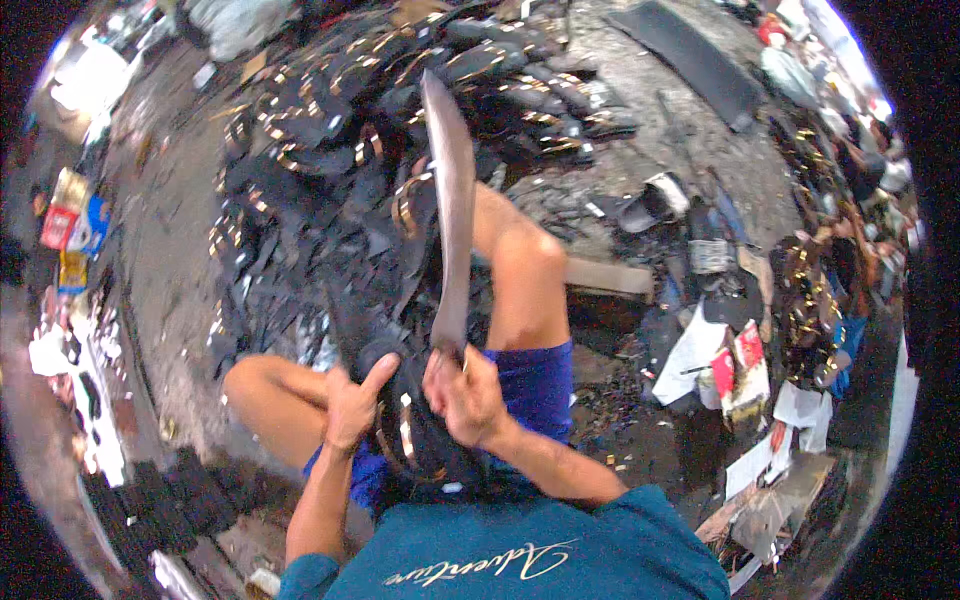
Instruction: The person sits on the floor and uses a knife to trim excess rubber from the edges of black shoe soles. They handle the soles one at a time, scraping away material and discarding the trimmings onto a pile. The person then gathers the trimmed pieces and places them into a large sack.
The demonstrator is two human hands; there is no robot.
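Note:
A long, wide-bladed machete [456,205] points away from me, its blade slightly curved. My right hand [468,402] is closed around its handle. At my lap lies a dark, rubber-like piece [405,435] with a shiny gold-coloured streak. My left hand [352,408] grips its left side with the thumb laid along it; the other fingers are partly hidden. Between and beyond my bare knees spreads a heap of black strips and scraps [290,260].
More black pieces with gold glints [470,65] are piled at the far side. A dark flat sheet [690,60] lies far right. Along the right are a white and red bag [740,365] and another glinting heap [805,300]. Black slabs [160,510] lie near left.

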